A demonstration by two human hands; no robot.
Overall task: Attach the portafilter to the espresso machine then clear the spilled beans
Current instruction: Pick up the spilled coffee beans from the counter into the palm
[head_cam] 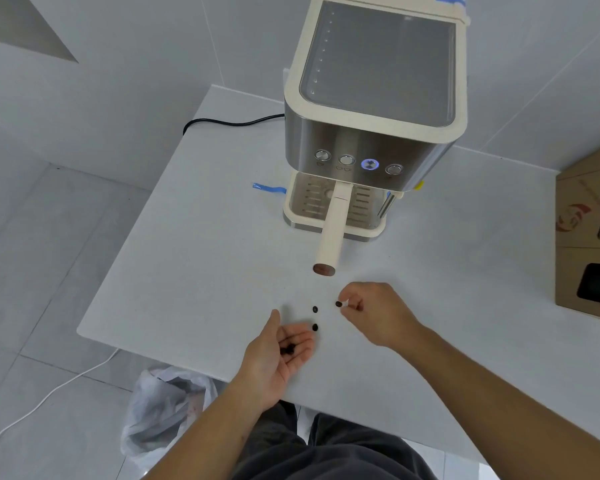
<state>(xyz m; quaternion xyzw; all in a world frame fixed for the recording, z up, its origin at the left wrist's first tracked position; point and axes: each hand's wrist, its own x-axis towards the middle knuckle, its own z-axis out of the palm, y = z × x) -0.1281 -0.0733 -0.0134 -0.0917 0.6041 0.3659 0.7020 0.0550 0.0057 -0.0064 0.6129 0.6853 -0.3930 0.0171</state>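
Note:
The cream and steel espresso machine [371, 133] stands at the back of the white table [187, 254]. The portafilter [331, 230] is locked under it, its cream handle pointing toward me. My left hand [278, 355] lies palm up at the near edge, cupping a few dark coffee beans [288, 348]. My right hand [374, 313] pinches one bean [338, 304] between thumb and forefinger just above the tabletop. Two loose beans, one [315, 309] farther and one [315, 327] by my left fingertips, lie between the hands.
A cardboard box [589, 237] sits at the table's right edge. A plastic bag [163, 410] stands on the floor below the table's near left edge. A black cord [229, 123] runs from the machine and a white cable [49, 396] crosses the floor.

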